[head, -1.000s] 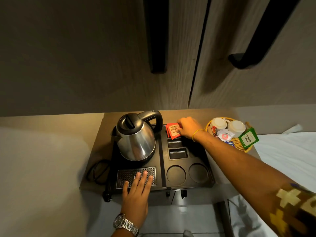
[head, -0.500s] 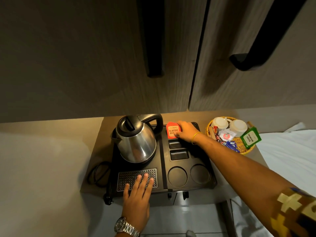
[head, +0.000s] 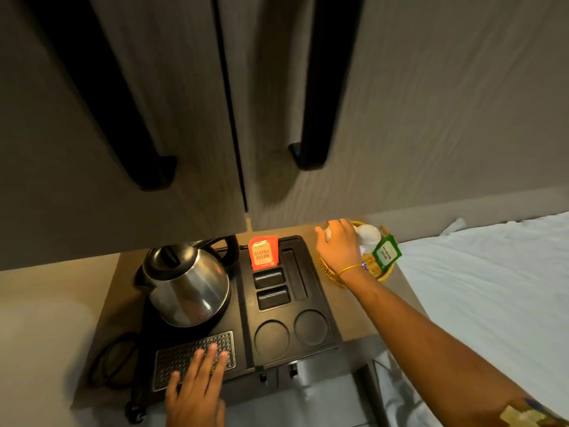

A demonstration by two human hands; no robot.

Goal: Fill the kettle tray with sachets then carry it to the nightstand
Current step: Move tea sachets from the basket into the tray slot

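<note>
A black kettle tray point(head: 323, 306) lies on a brown shelf, with a steel kettle point(head: 187, 285) on its left half. An orange "Classic Assam" sachet point(head: 262, 252) stands upright in the tray's rear slot. Two smaller slots, a long slot and two round recesses hold nothing. My left hand point(head: 197, 392) rests flat, fingers spread, on the tray's perforated metal grille point(head: 172, 362). My right hand point(head: 340, 248) reaches over the yellow wicker basket point(head: 326, 271) to the tray's right; its fingers are down among the contents, and whether they hold anything is hidden. A green sachet point(head: 386, 254) stands in the basket.
A white cup point(head: 368, 234) sits in the basket. Wooden cupboard doors with long black handles point(head: 317, 87) hang above the shelf. A black power cord point(head: 107, 362) loops left of the tray. A white bed sheet point(head: 492, 288) lies to the right.
My right hand let go of the orange sachet, left it standing in the rear slot, and moved right to the basket. The camera view shifted left. My left hand stayed on the grille.
</note>
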